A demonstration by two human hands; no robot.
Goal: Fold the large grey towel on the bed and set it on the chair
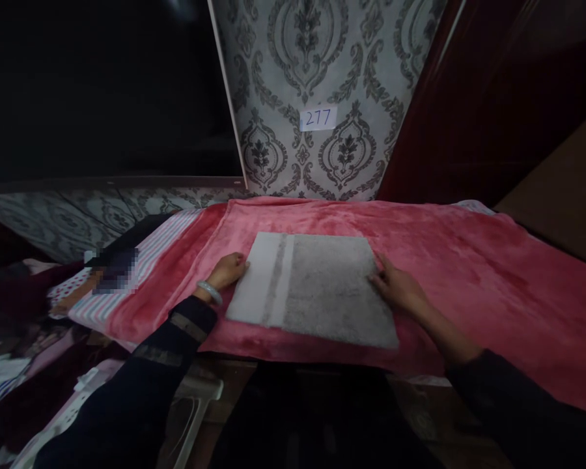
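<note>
A grey towel (pixel 332 286) with a pale band and stripes on its left side is spread out as a neat rectangle, perhaps folded; its layers cannot be made out. Beneath it is a pink plush blanket (pixel 444 260). With a bracelet at the wrist, my left hand (pixel 228 270) pinches the towel's left edge, fingers closed. On the opposite side my right hand (pixel 395 284) grips the right edge, its thumb on top and the other fingers partly hidden.
A striped cloth (pixel 161 244) and a blurred-out dark item (pixel 117 270) lie at the left. Piled clothes (pixel 43 365) fill the lower left. Behind stand a large dark screen (pixel 102 91), patterned wallpaper (pixel 307 58) with a "277" label (pixel 318 118), and a dark red panel (pixel 473 98).
</note>
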